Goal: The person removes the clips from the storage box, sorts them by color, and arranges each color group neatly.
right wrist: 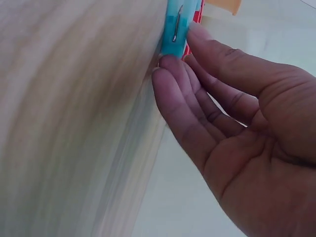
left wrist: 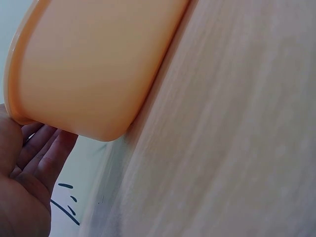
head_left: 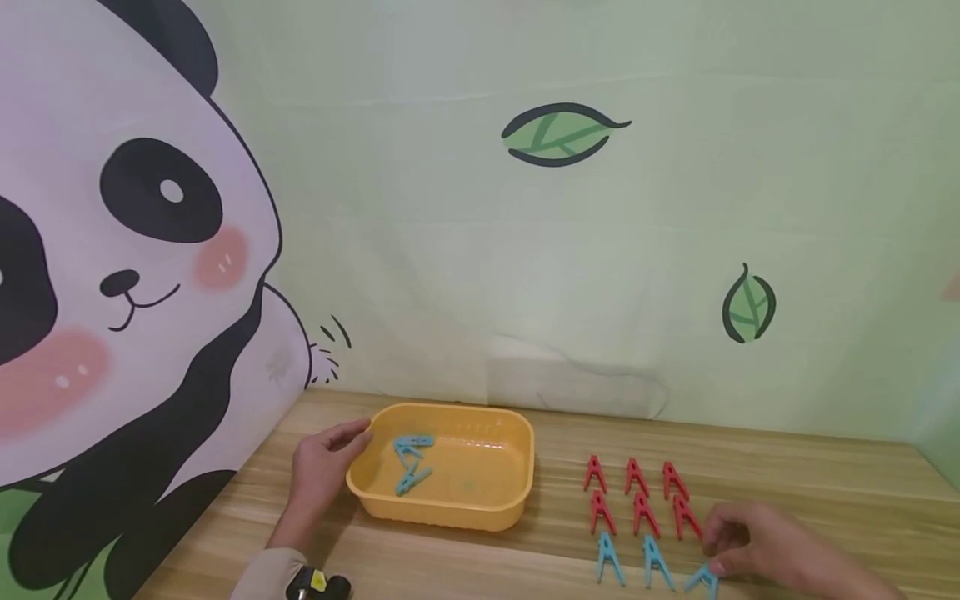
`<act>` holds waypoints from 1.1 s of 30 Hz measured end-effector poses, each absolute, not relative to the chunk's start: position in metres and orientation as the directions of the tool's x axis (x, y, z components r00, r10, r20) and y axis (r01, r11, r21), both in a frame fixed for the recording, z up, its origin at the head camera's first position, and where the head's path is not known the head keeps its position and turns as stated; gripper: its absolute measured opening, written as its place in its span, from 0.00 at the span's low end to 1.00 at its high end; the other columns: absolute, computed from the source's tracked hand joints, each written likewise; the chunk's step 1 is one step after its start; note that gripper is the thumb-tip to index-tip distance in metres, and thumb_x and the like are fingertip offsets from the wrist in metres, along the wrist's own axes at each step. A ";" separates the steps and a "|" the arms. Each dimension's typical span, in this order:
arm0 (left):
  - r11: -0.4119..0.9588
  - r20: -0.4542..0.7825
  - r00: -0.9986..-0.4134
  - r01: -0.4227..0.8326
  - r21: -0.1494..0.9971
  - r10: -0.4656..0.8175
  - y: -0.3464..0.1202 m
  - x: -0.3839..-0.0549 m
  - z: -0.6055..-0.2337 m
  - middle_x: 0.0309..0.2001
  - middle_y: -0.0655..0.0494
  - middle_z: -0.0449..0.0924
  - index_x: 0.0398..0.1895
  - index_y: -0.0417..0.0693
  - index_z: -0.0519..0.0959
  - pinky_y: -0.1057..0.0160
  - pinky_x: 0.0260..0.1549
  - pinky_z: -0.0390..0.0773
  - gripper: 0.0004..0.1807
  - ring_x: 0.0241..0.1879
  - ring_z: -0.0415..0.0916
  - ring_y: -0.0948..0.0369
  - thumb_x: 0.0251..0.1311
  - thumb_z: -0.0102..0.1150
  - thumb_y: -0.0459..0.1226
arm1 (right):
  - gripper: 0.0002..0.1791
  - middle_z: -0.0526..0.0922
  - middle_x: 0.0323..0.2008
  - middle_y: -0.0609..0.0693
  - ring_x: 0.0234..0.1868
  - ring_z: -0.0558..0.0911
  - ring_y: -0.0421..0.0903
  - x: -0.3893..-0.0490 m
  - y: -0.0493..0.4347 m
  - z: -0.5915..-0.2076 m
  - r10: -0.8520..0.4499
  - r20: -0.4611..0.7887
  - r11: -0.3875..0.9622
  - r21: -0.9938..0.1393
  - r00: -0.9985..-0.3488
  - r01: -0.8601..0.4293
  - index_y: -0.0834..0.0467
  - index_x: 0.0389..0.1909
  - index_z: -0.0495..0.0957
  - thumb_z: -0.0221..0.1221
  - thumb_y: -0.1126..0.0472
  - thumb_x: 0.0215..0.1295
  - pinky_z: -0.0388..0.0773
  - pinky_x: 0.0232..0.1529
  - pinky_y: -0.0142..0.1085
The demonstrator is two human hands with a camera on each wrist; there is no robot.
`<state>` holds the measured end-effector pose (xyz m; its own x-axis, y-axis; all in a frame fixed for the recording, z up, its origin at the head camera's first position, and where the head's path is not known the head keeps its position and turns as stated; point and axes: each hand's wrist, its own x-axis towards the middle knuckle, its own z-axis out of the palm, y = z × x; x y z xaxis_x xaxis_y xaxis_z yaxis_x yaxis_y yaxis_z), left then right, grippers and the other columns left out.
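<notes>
At the left end of a yellow plastic basket, my left hand grips the rim. In the left wrist view, the fingers lie against the outer wall, and the thumb tip is hidden. Inside the basket lie a few light-blue clothespins. My right hand pinches a light-blue clothespin at its upper end, at the right of the front row. In the right wrist view, this clothespin shows its metal spring, with the thumb at its side.
Two rows of red clothespins stand on the wooden table, right of the basket. In front of them are two blue clothespins. Behind the table rises a pale green wall with a printed panda on the left.
</notes>
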<state>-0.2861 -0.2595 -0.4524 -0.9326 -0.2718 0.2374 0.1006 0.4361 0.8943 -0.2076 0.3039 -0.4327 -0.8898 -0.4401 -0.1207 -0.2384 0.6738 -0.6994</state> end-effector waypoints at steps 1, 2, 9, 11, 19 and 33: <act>0.435 0.235 -0.933 0.099 0.895 -0.272 -0.260 -0.286 -0.453 0.55 0.43 0.88 0.57 0.37 0.87 0.81 0.43 0.76 0.17 0.57 0.84 0.50 0.71 0.69 0.38 | 0.11 0.84 0.36 0.45 0.36 0.80 0.40 -0.208 0.304 -0.433 -0.435 -0.119 0.680 -0.693 -0.892 -0.239 0.58 0.40 0.83 0.76 0.62 0.61 0.80 0.36 0.32; 0.435 0.234 -0.934 0.098 0.895 -0.271 -0.260 -0.286 -0.453 0.55 0.43 0.88 0.57 0.37 0.87 0.81 0.43 0.76 0.17 0.57 0.84 0.50 0.72 0.69 0.38 | 0.12 0.84 0.36 0.44 0.37 0.80 0.41 -0.208 0.304 -0.432 -0.426 -0.125 0.688 -0.688 -0.896 -0.231 0.58 0.41 0.83 0.76 0.61 0.61 0.80 0.36 0.32; 0.433 0.228 -0.935 0.093 0.897 -0.272 -0.260 -0.286 -0.453 0.55 0.43 0.87 0.57 0.37 0.87 0.81 0.43 0.75 0.17 0.58 0.83 0.49 0.72 0.69 0.38 | 0.13 0.81 0.31 0.48 0.33 0.78 0.47 -0.204 0.298 -0.429 -0.336 -0.222 0.704 -0.704 -0.915 -0.087 0.61 0.41 0.82 0.74 0.61 0.64 0.78 0.32 0.35; 0.436 0.230 -0.935 0.094 0.895 -0.270 -0.260 -0.286 -0.453 0.55 0.43 0.87 0.57 0.37 0.87 0.81 0.43 0.75 0.17 0.58 0.83 0.49 0.72 0.69 0.38 | 0.13 0.81 0.30 0.49 0.32 0.78 0.47 -0.203 0.295 -0.428 -0.322 -0.252 0.702 -0.710 -0.912 -0.052 0.61 0.42 0.81 0.74 0.62 0.64 0.78 0.31 0.35; 0.447 0.238 -0.935 0.100 0.889 -0.264 -0.260 -0.286 -0.452 0.56 0.42 0.87 0.57 0.37 0.87 0.81 0.43 0.75 0.17 0.57 0.83 0.49 0.72 0.68 0.38 | 0.12 0.82 0.33 0.47 0.37 0.80 0.49 -0.204 0.289 -0.429 -0.371 -0.189 0.661 -0.741 -0.909 -0.116 0.63 0.45 0.82 0.74 0.65 0.64 0.80 0.33 0.34; 0.427 0.215 -0.939 0.084 0.900 -0.269 -0.260 -0.285 -0.452 0.57 0.42 0.87 0.58 0.37 0.86 0.82 0.43 0.74 0.17 0.59 0.82 0.48 0.72 0.68 0.37 | 0.09 0.83 0.34 0.46 0.38 0.81 0.48 -0.208 0.289 -0.435 -0.376 -0.144 0.657 -0.738 -0.916 -0.154 0.63 0.42 0.85 0.73 0.69 0.63 0.81 0.35 0.33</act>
